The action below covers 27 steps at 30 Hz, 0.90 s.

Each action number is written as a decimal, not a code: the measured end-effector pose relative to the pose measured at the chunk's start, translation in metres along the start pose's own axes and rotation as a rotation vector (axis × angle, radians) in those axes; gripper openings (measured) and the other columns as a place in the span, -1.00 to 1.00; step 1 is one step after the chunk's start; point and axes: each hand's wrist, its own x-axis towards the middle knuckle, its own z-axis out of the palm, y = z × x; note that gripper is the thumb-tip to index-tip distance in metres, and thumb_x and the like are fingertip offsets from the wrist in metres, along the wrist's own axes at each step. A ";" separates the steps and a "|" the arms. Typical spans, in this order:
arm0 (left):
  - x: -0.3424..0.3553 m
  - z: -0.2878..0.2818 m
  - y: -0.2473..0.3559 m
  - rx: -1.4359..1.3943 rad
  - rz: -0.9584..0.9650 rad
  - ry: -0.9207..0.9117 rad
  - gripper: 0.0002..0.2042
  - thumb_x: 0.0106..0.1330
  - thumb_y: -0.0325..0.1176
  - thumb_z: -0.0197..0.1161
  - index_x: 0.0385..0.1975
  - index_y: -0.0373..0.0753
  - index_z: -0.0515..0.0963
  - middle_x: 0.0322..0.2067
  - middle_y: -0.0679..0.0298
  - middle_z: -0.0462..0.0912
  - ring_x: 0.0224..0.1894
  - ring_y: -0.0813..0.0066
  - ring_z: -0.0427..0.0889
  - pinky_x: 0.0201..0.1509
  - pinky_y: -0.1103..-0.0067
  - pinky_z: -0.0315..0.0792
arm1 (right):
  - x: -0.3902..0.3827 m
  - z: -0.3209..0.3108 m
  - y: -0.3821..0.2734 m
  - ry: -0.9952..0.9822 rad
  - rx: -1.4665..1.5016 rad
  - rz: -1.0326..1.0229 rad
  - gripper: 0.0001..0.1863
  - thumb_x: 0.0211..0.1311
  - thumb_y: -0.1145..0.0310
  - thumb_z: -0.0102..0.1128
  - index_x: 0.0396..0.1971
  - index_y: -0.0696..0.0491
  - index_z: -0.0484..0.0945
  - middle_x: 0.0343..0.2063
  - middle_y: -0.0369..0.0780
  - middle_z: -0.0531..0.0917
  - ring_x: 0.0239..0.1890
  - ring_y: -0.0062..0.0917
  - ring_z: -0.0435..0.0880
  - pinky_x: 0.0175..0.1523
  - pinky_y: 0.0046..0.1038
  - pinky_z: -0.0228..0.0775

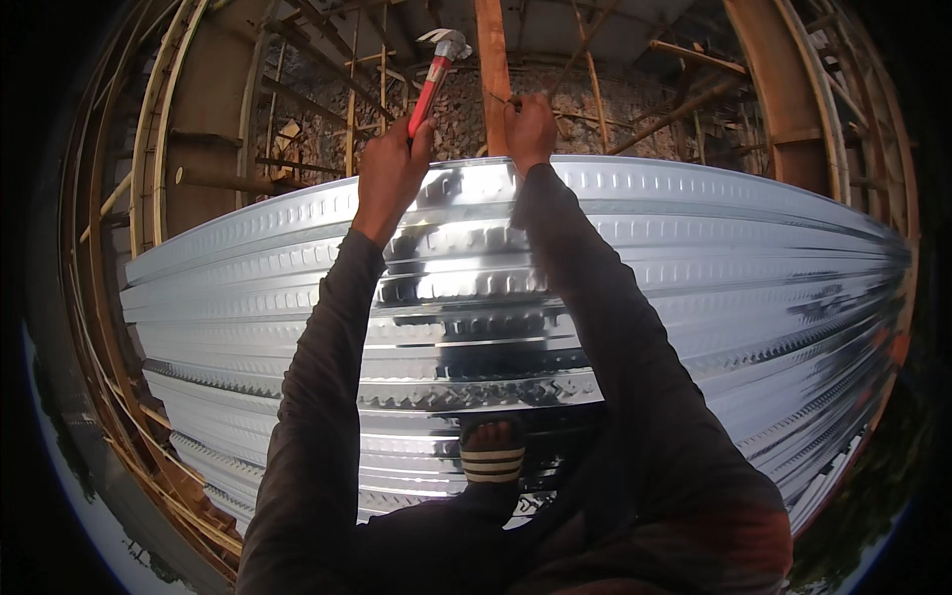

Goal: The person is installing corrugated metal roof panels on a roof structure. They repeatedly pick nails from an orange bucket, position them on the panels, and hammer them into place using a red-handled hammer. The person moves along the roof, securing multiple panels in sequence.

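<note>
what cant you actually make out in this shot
Head view only:
- What the right hand pinches against the upright wooden post: too small and thin to identify.
- Red-handled hammer: its grip end is hidden inside the left hand.
- Ribbed shiny metal sheets: the middle is covered by both dark sleeves.

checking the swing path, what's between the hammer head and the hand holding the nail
In the head view, only an upright wooden post stands between the hammer in the left hand and the right hand, which pinches what looks like a thin nail against the post.
</note>
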 end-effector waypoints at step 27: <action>-0.330 -0.092 0.122 -0.269 -0.170 0.182 -0.53 0.48 0.05 0.17 -0.39 -0.32 0.55 -0.68 0.42 0.39 -0.72 0.69 0.35 -0.65 0.63 0.24 | -0.205 -0.414 -0.011 -0.551 0.825 -0.081 -0.75 0.46 0.40 0.21 0.03 0.15 0.66 -0.16 -0.27 0.75 -0.12 -0.54 0.71 0.04 -0.47 0.53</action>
